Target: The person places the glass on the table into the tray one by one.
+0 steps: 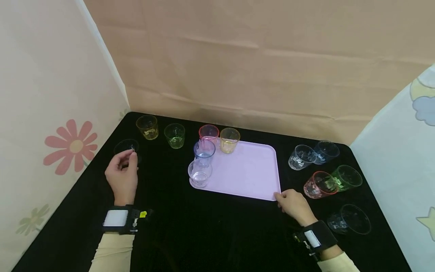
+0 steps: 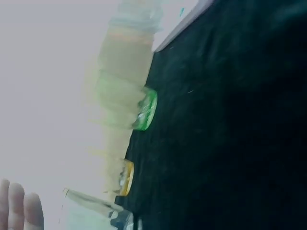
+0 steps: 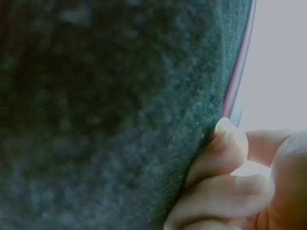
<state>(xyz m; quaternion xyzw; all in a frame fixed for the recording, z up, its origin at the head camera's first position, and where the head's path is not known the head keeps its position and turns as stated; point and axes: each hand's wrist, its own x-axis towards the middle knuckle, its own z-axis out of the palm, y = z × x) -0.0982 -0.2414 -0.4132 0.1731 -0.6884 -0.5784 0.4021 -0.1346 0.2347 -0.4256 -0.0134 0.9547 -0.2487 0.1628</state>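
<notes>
My left hand (image 1: 123,177) is just in front of a clear glass (image 1: 126,144) at the table's left side, its fingers bent in the head view. In the left wrist view, the fingers (image 2: 25,208) lie beside the clear glass (image 2: 88,214) with a gap between them; the thumb is out of sight. With thumb and fingers, my right hand (image 1: 295,206) pinches the near right corner of the pink tray (image 1: 246,170). The right wrist view shows the right fingers (image 3: 230,167) at the tray's rim (image 3: 238,72). Red, yellow, blue and clear glasses (image 1: 199,174) stand at the tray's left part.
Behind my left hand stand a yellow glass (image 1: 148,128) and a green glass (image 1: 175,136). Right of the tray are clear (image 1: 299,160), blue (image 1: 326,152), red (image 1: 316,187) and green glasses (image 1: 348,178), with another clear glass (image 1: 353,221) near my right wrist. Walls border the black table.
</notes>
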